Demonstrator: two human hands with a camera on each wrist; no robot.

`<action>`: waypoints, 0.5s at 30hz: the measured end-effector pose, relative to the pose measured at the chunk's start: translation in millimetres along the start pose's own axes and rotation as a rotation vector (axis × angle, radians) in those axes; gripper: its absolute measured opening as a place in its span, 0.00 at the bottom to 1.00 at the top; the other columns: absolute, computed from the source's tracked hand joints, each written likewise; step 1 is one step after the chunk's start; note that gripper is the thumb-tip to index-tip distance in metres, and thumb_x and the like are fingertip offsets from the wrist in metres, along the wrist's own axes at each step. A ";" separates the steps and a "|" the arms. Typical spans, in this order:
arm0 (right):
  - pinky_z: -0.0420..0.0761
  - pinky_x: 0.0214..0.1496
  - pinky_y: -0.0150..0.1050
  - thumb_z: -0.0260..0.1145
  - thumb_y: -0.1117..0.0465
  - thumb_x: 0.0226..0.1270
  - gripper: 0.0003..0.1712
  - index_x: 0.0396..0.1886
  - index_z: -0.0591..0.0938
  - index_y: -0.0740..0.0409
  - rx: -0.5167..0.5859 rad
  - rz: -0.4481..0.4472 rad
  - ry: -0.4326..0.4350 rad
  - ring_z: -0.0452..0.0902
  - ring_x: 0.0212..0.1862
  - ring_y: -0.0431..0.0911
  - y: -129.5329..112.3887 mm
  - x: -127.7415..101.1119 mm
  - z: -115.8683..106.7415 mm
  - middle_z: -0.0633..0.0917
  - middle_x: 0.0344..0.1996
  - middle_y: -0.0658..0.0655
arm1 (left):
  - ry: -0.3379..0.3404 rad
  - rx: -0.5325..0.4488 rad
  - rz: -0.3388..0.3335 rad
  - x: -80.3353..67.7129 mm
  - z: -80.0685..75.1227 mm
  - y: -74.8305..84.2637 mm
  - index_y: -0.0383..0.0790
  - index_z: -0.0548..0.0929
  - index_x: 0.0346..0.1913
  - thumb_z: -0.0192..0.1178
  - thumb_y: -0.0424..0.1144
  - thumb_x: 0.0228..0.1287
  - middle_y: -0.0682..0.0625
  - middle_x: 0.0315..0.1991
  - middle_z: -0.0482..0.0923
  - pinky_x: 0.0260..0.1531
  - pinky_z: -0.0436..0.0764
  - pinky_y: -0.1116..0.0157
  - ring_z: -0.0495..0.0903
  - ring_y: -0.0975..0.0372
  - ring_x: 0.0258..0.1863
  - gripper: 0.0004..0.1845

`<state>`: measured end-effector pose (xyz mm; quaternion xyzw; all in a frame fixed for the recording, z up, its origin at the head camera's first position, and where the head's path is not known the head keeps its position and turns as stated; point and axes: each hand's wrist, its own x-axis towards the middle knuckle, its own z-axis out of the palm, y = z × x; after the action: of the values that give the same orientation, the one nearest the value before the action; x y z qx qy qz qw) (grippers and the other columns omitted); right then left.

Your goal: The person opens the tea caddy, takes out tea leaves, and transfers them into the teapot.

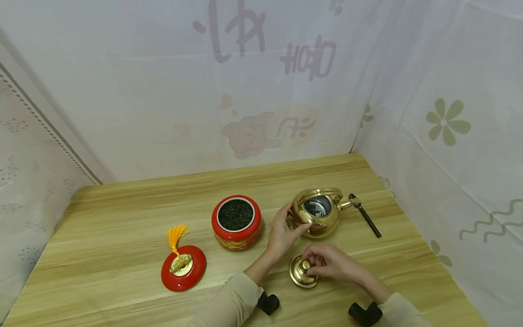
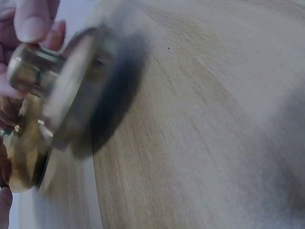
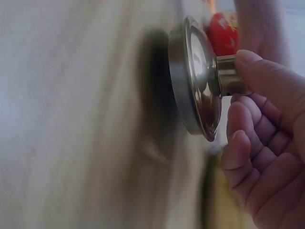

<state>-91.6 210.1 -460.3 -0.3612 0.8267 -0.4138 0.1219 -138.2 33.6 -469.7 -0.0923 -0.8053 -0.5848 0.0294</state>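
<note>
My right hand pinches the knob of a round gold lid between thumb and fingers. In the right wrist view the lid is tilted and held just off the wood, its shadow beside it. My left hand holds the near left side of a shiny gold teapot, thumb across its front. The pot's top is uncovered, showing a metal strainer with some dark leaves in it. Its arched handle stands over the opening, and the spout points right.
Left of the pot stands a red jar full of dark tea leaves. A red lid with a yellow tassel lies farther left. Beside the spout lies a thin black-handled utensil. Printed cloth hangs behind the wooden table.
</note>
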 end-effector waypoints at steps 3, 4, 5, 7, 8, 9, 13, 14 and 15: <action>0.77 0.25 0.28 0.72 0.63 0.53 0.13 0.39 0.80 0.57 -0.017 -0.022 0.030 0.69 0.27 0.29 -4.3 -2.8 -10.2 0.79 0.25 0.46 | -0.001 0.000 -0.001 -0.2 -0.2 0.3 0.39 0.67 0.66 0.71 0.47 0.51 0.44 0.62 0.70 0.58 0.72 0.56 0.70 0.54 0.61 0.40; 0.76 0.24 0.28 0.72 0.63 0.53 0.13 0.39 0.80 0.57 -0.022 -0.025 0.039 0.69 0.27 0.29 -5.6 -3.7 -13.8 0.79 0.25 0.46 | -0.001 0.002 0.000 0.0 -0.1 0.2 0.39 0.67 0.66 0.71 0.47 0.51 0.44 0.62 0.70 0.58 0.72 0.56 0.70 0.54 0.61 0.40; 0.76 0.24 0.28 0.72 0.63 0.53 0.13 0.39 0.79 0.57 -0.027 -0.020 0.048 0.69 0.27 0.28 -6.5 -5.0 -17.3 0.78 0.25 0.46 | -0.001 0.005 0.001 0.2 0.0 0.0 0.38 0.67 0.66 0.71 0.47 0.52 0.44 0.62 0.70 0.58 0.72 0.56 0.70 0.53 0.61 0.40; 0.76 0.24 0.28 0.72 0.62 0.54 0.13 0.39 0.79 0.56 -0.028 -0.015 0.068 0.69 0.27 0.29 -9.0 -7.2 -24.3 0.78 0.25 0.46 | 0.002 0.005 0.006 0.4 0.0 -0.1 0.38 0.67 0.66 0.71 0.47 0.52 0.43 0.62 0.70 0.58 0.72 0.56 0.70 0.53 0.61 0.40; 0.76 0.24 0.28 0.71 0.62 0.55 0.12 0.39 0.80 0.56 -0.026 -0.010 0.080 0.69 0.27 0.29 -10.6 -8.1 -27.7 0.78 0.25 0.46 | 0.003 0.006 0.006 0.5 0.0 -0.2 0.38 0.67 0.66 0.71 0.47 0.52 0.43 0.62 0.70 0.58 0.72 0.56 0.70 0.53 0.61 0.40; 0.76 0.24 0.28 0.71 0.62 0.55 0.12 0.39 0.80 0.56 -0.026 -0.004 0.094 0.69 0.27 0.30 -12.2 -9.1 -30.8 0.78 0.26 0.46 | 0.003 0.008 0.005 0.5 0.0 -0.2 0.38 0.67 0.66 0.71 0.47 0.51 0.43 0.62 0.70 0.58 0.72 0.56 0.70 0.53 0.61 0.40; 0.74 0.22 0.28 0.70 0.63 0.56 0.12 0.40 0.80 0.57 -0.038 0.020 0.181 0.69 0.26 0.31 -18.8 -11.8 -42.0 0.77 0.25 0.46 | 0.005 0.009 0.000 0.5 0.6 -0.8 0.38 0.67 0.66 0.71 0.46 0.51 0.43 0.62 0.70 0.59 0.71 0.57 0.70 0.53 0.61 0.40; 0.74 0.22 0.28 0.70 0.65 0.56 0.12 0.40 0.80 0.57 -0.039 0.025 0.206 0.69 0.25 0.31 -20.4 -12.3 -44.5 0.77 0.25 0.47 | 0.005 0.006 -0.001 0.5 0.9 -1.0 0.38 0.67 0.65 0.71 0.46 0.51 0.43 0.61 0.71 0.59 0.71 0.57 0.70 0.53 0.61 0.39; 0.73 0.21 0.28 0.70 0.66 0.56 0.12 0.41 0.79 0.58 -0.034 0.034 0.233 0.69 0.25 0.32 -21.9 -12.7 -46.8 0.77 0.25 0.47 | 0.005 0.005 0.000 0.6 1.2 -1.3 0.38 0.67 0.65 0.71 0.45 0.51 0.43 0.61 0.71 0.59 0.72 0.57 0.70 0.53 0.61 0.39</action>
<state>-95.1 238.2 -415.3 -0.2988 0.8481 -0.4368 0.0258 -138.9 34.5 -471.1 -0.0908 -0.8067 -0.5832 0.0314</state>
